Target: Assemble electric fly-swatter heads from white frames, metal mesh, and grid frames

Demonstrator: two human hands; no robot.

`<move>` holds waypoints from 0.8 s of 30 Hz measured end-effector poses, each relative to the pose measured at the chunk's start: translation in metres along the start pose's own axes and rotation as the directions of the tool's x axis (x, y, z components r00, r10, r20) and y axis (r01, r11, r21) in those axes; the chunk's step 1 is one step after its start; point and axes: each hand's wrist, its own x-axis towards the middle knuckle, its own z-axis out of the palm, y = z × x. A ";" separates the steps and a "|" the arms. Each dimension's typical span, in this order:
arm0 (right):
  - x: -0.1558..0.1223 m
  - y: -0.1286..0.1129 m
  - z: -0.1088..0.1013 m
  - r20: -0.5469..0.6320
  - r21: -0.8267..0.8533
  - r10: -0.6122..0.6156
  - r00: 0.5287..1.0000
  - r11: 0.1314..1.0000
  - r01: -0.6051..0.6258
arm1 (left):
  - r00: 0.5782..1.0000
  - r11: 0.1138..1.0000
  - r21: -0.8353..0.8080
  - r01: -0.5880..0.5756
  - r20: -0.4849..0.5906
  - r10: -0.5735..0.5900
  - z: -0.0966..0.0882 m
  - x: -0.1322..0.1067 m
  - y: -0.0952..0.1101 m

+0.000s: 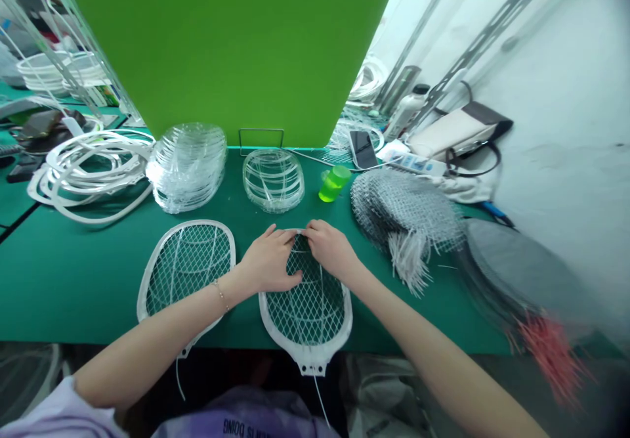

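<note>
A white oval swatter head (306, 320) with silvery diamond mesh lies on the green table in front of me, its narrow neck toward my body. A thin white wire trails from that neck. My left hand (270, 259) is at the far rim, fingers bent over the edge and thumb stretched across the mesh. Beside it, my right hand (329, 244) pinches the same rim, fingers closed; its fingertips are partly hidden. To the left, a second meshed swatter head (189, 267) lies partly under my left forearm, also with a wire at its neck.
Beyond the hands stand stacked clear plastic rings (273, 178), a taller clear stack (189, 165) and a green container (335, 183). White frames (93, 169) pile at left. Grey mesh sheets (403, 205) and darker mesh (522, 261) lie right. A green panel (231, 50) rises behind.
</note>
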 end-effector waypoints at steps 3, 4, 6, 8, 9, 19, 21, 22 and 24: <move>0.006 0.003 -0.009 0.036 0.040 -0.015 0.999 0.999 0.013 | 1.000 0.999 0.038 -0.008 -0.001 0.008 -0.003 0.002 0.000; 0.003 0.002 -0.014 0.047 0.050 -0.020 0.999 0.999 0.018 | 1.000 0.998 0.056 -0.014 0.005 0.013 -0.004 0.002 0.000; -0.016 -0.008 -0.025 0.013 0.095 -0.020 1.000 0.995 0.019 | 1.000 0.996 0.087 -0.023 0.019 0.021 -0.005 0.002 0.001; -0.052 -0.027 -0.036 -0.095 0.198 0.008 0.995 0.980 0.011 | 0.999 0.994 0.108 -0.029 0.033 0.026 -0.004 0.001 0.001; -0.074 -0.038 -0.040 -0.154 0.276 0.035 0.987 0.961 0.009 | 0.999 0.992 0.118 -0.034 0.037 0.029 -0.004 0.001 0.002; -0.172 -0.083 -0.012 -0.205 0.176 -0.049 0.977 0.981 0.086 | 1.000 0.982 0.187 -0.013 0.008 0.011 -0.001 -0.010 0.016; -0.172 -0.081 -0.010 -0.216 0.168 -0.049 0.975 0.982 0.086 | 0.999 0.987 0.159 -0.031 0.010 0.030 -0.004 -0.021 0.025; -0.172 -0.080 -0.010 -0.223 0.169 -0.050 0.973 0.982 0.089 | 0.999 0.989 0.145 -0.037 0.024 0.034 -0.005 -0.026 0.029; -0.173 -0.080 -0.010 -0.241 0.178 -0.046 0.969 0.980 0.091 | 0.997 0.992 0.123 -0.025 0.071 0.017 -0.008 -0.036 0.034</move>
